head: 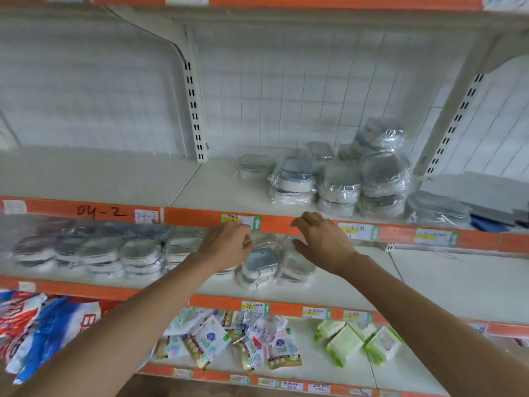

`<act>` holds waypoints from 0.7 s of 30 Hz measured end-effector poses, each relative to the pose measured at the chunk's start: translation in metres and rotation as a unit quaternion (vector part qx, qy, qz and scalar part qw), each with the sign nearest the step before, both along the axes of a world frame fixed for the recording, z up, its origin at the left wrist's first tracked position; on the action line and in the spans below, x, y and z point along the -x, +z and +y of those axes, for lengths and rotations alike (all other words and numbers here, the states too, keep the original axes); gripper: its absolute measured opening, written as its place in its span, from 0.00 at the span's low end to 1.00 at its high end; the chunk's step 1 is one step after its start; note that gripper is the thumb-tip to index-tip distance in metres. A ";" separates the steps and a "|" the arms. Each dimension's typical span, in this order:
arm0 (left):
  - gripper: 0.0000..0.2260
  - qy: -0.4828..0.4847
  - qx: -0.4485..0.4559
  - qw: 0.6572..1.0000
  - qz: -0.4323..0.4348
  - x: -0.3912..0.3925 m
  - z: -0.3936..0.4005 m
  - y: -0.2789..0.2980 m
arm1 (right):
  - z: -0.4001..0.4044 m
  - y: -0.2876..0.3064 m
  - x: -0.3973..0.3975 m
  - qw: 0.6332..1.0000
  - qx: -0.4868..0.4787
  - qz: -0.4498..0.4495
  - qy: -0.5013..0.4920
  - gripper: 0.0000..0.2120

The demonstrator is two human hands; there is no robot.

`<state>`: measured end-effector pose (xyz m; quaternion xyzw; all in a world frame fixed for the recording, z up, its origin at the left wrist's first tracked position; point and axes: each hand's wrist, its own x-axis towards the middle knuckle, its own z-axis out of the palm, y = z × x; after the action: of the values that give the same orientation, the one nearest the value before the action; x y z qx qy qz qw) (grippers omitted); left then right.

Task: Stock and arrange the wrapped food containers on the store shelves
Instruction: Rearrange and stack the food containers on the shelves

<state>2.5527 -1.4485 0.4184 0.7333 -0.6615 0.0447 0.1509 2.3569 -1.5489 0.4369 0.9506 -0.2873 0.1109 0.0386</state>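
Observation:
Wrapped food containers fill two shelves. A pile of them stands on the upper shelf, right of centre. A row of stacked containers lines the left of the middle shelf. Two more stacks, one with a blue-grey lid and one beside it, stand at the row's right end. My left hand hovers just left of these, fingers curled at the plastic wrap; whether it pinches the wrap is unclear. My right hand hangs above the right stack, fingers relaxed and holding nothing.
Orange price rails edge each shelf. The lowest shelf holds loose snack packets, green-white packs and red-blue bags at the left. Grey flat items lie at the upper shelf's right. The middle shelf's right half is bare.

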 end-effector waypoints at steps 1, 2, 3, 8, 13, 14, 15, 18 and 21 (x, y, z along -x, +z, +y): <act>0.07 0.003 0.010 1.000 0.018 0.001 -0.005 0.006 | -0.005 0.009 -0.003 1.000 -0.003 -0.018 -0.003 0.20; 0.07 0.005 0.021 0.999 0.032 0.001 -0.011 0.011 | -0.010 0.016 -0.006 0.999 -0.006 -0.035 -0.008 0.20; 0.06 0.007 0.031 0.999 0.043 0.001 -0.017 0.015 | -0.017 0.023 -0.010 0.999 -0.007 -0.049 -0.014 0.21; 0.06 0.030 0.051 0.997 0.051 -0.020 -0.056 0.024 | -0.073 0.039 -0.046 0.996 -0.015 -0.057 -0.068 0.27; 0.08 0.061 0.022 0.997 0.037 -0.065 -0.104 0.041 | -0.143 0.053 -0.092 0.984 -0.093 0.002 -0.154 0.37; 0.08 0.071 0.021 0.997 0.038 -0.074 -0.115 0.044 | -0.153 0.052 -0.100 0.982 -0.100 0.044 -0.154 0.37; 0.09 0.081 0.020 0.996 0.039 -0.081 -0.125 0.048 | -0.161 0.050 -0.108 0.980 -0.112 0.079 -0.146 0.35; 0.12 0.098 0.004 0.994 0.045 -0.098 -0.157 0.048 | -0.171 0.041 -0.124 0.977 -0.143 0.092 -0.128 0.33; 0.15 0.084 -0.030 0.995 0.032 -0.109 -0.186 0.040 | -0.171 0.039 -0.128 0.979 -0.149 0.064 -0.126 0.33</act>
<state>2.6616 -1.6345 0.4587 0.7917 -0.5932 0.0136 0.1455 2.4853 -1.7195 0.4759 0.9069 -0.4152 0.0003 -0.0718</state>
